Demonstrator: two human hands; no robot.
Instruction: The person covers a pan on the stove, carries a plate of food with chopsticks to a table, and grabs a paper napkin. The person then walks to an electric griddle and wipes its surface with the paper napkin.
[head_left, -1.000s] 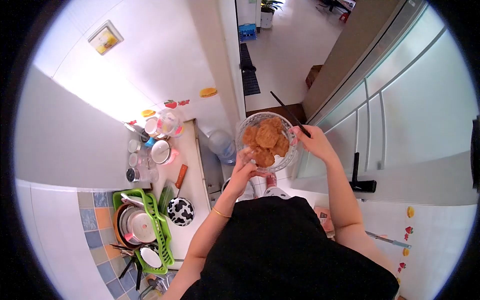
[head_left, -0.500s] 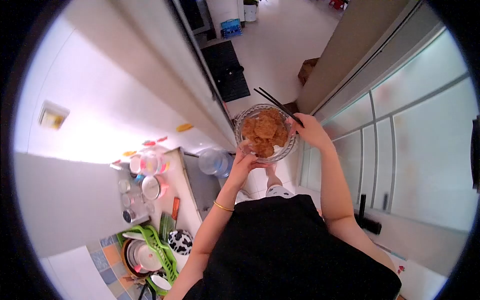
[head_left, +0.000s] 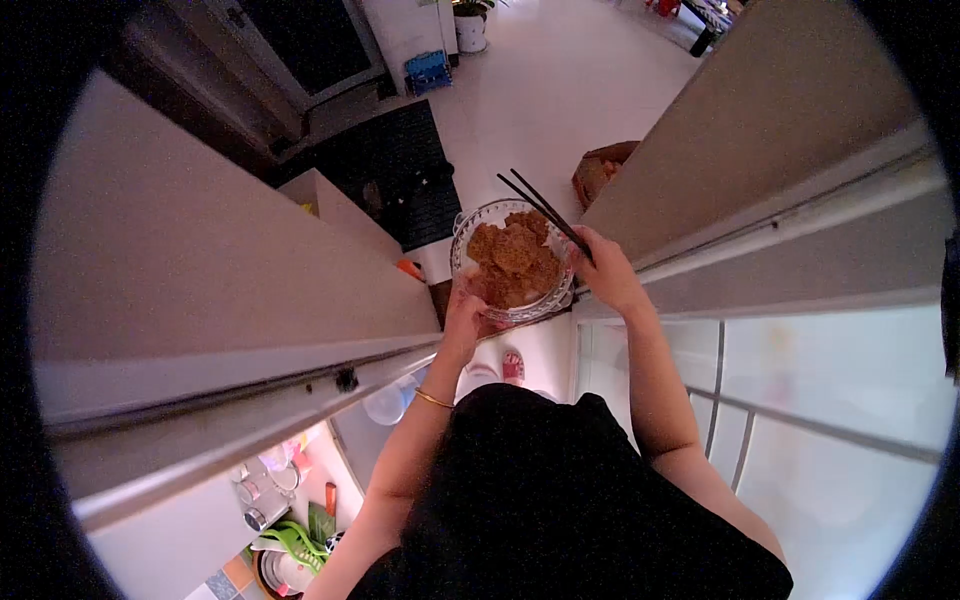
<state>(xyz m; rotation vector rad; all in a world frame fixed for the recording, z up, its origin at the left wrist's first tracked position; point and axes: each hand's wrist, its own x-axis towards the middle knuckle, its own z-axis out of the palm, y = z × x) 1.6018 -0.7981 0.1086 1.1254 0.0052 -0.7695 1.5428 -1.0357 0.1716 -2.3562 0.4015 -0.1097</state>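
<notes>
Several browned, breaded pieces of food lie in a clear glass bowl in front of my body. My left hand, with a gold bangle at the wrist, grips the bowl's near left rim. At the bowl's right edge is my right hand, closed around a pair of dark chopsticks and touching the rim. The chopsticks point up and left over the far side of the bowl.
Door frames flank me, with a glass-panelled door at right. Ahead are a dark mat, a cardboard box, a blue item and a potted plant. A green rack stands lower left.
The view has moved forward into the doorway. The counter and rack have slid down and left, and more of the mat and floor shows. Both hands still hold the bowl and chopsticks.
</notes>
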